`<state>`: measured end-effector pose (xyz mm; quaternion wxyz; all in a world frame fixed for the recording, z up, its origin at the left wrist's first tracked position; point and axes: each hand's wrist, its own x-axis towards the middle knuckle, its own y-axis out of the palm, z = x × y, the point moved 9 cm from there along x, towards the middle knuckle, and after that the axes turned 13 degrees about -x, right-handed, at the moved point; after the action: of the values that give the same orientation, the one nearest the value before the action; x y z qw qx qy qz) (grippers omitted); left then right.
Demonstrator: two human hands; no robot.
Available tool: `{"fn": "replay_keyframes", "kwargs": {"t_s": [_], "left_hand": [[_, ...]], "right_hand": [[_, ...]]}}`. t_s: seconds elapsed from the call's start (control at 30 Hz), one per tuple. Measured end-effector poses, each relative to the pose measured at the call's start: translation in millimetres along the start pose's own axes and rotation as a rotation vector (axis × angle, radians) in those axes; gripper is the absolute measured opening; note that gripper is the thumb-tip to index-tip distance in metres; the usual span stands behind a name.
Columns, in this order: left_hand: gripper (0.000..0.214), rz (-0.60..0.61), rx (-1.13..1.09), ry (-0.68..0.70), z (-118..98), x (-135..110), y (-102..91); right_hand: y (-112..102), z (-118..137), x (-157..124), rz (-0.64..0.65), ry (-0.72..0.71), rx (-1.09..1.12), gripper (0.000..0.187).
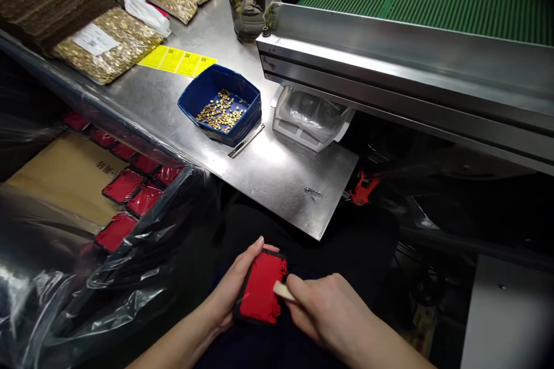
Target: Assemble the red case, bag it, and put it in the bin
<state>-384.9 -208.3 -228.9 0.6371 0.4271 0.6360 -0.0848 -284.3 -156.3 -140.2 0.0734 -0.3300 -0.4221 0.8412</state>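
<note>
Over my lap, my left hand (234,288) grips a red plastic part with a black edge (262,288) by its left side, thumb along the top. My right hand (322,305) is closed around a short cream-coloured flat tool (283,290). The tool's rounded end reaches the part's right edge, where small cut-outs run along the red face. Whether it touches or only hovers there, I cannot tell. The part's underside and most of my left fingers are hidden.
A steel table (277,184) ahead bears a blue bin (246,89) of small brass pieces, a slim metal tool (246,141), a clear-lined tray (309,118) and bags of brass pieces (112,49). Similar red parts (123,185) lie in a plastic-lined box, left. A green conveyor (424,0) stands right.
</note>
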Motion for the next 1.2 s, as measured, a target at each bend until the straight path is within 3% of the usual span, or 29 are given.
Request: {"fn": "replay_keyframes", "kwargs": {"t_s": [0.13, 0.53, 1.2], "left_hand": [[0.056, 0.000, 0.037, 0.003, -1, -1, 0.5], [0.052, -0.031, 0.115, 0.051, -2, -4, 5.3], [0.054, -0.060, 0.076, -0.027, 3, 1, 1.4]], "right_hand": [[3, 2, -1, -0.011, -0.001, -0.063, 0.012], [16, 1, -6, 0.131, 0.090, -0.123, 0.009], [5, -1, 1, 0.164, 0.123, -0.054, 0.012]]}}
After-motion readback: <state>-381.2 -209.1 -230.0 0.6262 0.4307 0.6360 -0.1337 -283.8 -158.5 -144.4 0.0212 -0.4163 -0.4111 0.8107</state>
